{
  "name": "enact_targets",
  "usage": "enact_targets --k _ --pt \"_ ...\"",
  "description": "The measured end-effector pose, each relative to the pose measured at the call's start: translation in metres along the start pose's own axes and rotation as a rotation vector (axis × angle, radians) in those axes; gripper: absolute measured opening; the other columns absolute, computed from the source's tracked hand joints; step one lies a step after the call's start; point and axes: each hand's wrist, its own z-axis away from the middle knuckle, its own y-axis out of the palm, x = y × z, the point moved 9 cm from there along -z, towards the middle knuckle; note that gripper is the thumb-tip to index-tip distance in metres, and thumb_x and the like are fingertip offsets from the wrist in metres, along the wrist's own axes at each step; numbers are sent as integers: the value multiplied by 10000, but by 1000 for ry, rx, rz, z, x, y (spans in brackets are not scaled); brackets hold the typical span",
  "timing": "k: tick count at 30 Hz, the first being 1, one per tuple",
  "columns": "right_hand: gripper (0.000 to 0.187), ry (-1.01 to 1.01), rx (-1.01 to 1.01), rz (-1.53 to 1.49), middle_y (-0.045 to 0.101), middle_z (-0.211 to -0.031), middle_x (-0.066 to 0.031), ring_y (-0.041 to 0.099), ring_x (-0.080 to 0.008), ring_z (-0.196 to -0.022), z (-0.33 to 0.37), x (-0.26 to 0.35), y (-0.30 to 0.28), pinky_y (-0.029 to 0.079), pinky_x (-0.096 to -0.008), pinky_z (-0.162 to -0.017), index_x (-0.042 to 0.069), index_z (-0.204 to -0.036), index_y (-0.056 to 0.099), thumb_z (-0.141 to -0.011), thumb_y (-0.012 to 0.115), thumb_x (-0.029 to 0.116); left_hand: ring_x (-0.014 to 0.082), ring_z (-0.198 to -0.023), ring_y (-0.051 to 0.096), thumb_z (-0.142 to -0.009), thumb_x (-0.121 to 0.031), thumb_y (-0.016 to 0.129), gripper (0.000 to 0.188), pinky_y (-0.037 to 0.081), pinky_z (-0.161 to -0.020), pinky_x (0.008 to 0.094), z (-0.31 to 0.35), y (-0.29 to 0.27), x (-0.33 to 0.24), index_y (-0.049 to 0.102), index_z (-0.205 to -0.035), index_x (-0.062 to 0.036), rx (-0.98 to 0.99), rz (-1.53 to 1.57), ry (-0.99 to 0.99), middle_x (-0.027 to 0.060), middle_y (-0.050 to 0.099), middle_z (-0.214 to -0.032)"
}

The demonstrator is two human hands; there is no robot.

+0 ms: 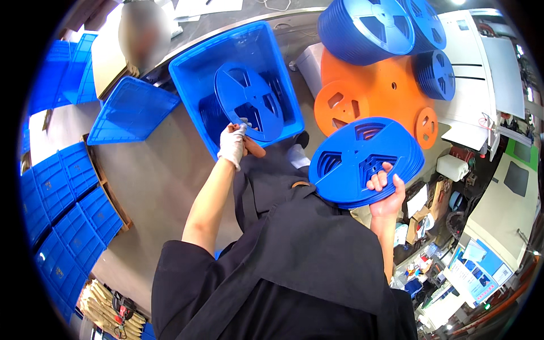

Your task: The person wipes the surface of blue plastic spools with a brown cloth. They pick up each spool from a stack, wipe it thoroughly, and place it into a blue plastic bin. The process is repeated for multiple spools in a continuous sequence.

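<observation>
My left hand [233,145], in a white glove with some fingers bare, pinches the lower edge of a blue plastic reel [231,93]. That reel tilts inside a deep blue bin [195,79], above more blue reels [211,113] lying in it. In my right hand [386,190], which is bare, is a stack of several blue reels [345,184]. Fingers reach in through an opening of the top one, and the thumb stays at the outer rim. The stack lies tilted beside my apron, to the right of the bin.
Tall stacks of blue reels [343,39] and smaller blue reels [433,76] stand on a large orange disc [377,93]. Two orange reels [324,107] lie at its near side. Blue crates [73,187] are piled at left, and a blue lid-like panel [130,113] leans nearby. Another person [144,34] is beyond.
</observation>
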Motion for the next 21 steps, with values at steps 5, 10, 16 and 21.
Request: enact_targets --k 5,10,16,21 --pt "375 -21 -44 -8 465 -674 -20 448 -146 -605 5 2 -17 408 -326 -617 13 -1115 543 -854 539 283 101 -680 496 -827 -90 689 168 423 -634 257 -61 42 39 536 -890 -118 -15 -92 -12 -11 524 -768" --pt "356 -19 -72 -14 455 -669 -20 444 -147 -605 5 -2 -35 404 -329 -609 26 -1097 548 -843 549 274 136 -366 373 -894 -186 583 52 280 -355 308 -71 108 53 555 -881 -144 190 -368 -255 5 485 -635" --pt "343 -14 -8 4 441 -645 -10 441 -141 -588 8 -2 -24 396 -314 -605 38 -1084 559 -833 551 272 282 -1049 544 -969 -182 413 369 404 -898 499 -89 69 142 471 -1305 -323 33 -147 -520 40 520 -1248" --pt "294 2 228 -142 391 -571 24 389 -112 -497 3 5 10 355 -277 -528 88 -1003 549 -826 611 314 145 -844 570 -939 -239 553 362 462 -699 301 -50 32 90 499 -1270 -102 250 -626 -250 59 620 -1036"
